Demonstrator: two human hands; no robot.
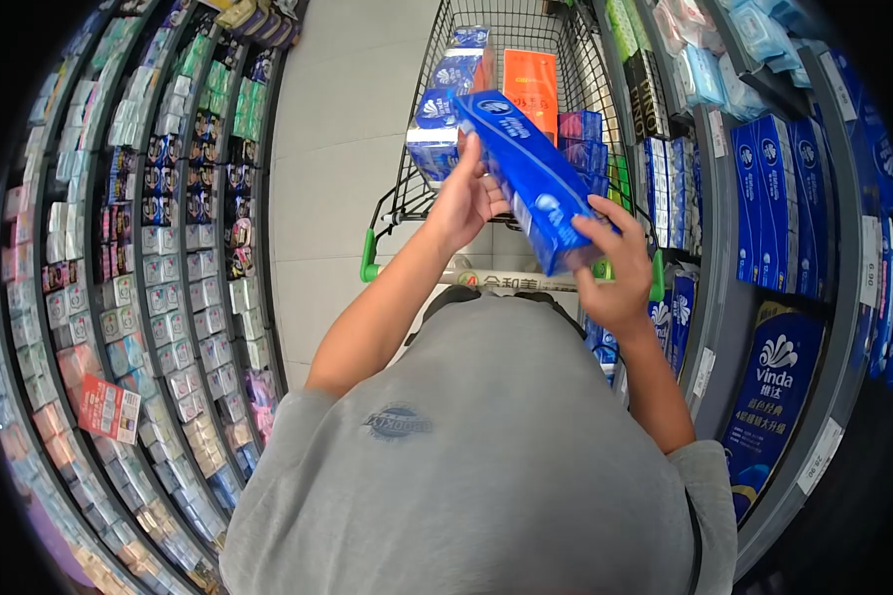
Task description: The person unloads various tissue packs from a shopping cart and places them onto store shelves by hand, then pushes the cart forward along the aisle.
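Above the cart, the left hand, fingers half open, and right hand, fingers bent, hold a blue pack. Inside the cart is an orange pack.

A wire shopping cart stands here on the pale tiled floor, carrying blue-and-white packs along its left side and an orange pack beside them. The right-hand shelf holds blue packs side by side.
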